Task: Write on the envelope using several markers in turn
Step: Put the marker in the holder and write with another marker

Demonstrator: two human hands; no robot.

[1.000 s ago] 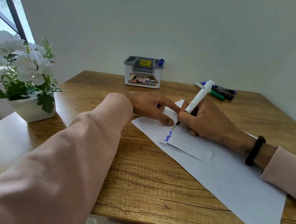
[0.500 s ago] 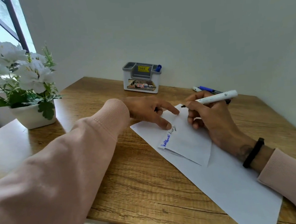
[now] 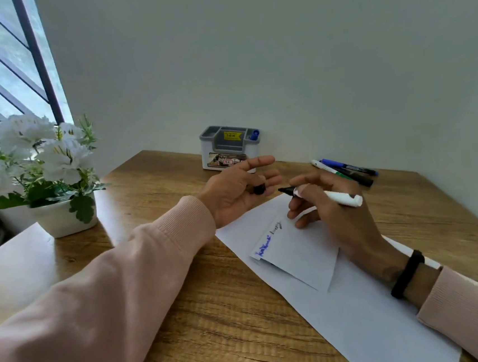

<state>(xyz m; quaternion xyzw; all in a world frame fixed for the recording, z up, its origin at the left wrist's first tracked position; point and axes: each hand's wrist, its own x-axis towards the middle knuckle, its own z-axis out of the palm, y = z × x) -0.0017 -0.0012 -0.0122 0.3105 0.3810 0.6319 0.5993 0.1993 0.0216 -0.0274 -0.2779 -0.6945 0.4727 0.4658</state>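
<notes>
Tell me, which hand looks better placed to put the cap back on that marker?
Probably the left hand: it holds the black cap right in front of the marker tip. The right hand grips the marker and need only steady it.

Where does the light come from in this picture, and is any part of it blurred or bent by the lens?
Head view: daylight enters from the window at upper left; the flower pot throws a soft shadow onto the table. The lens is wide-angle, so the near left sleeve looks oversized. The writing on the envelope is too soft to read.
</notes>
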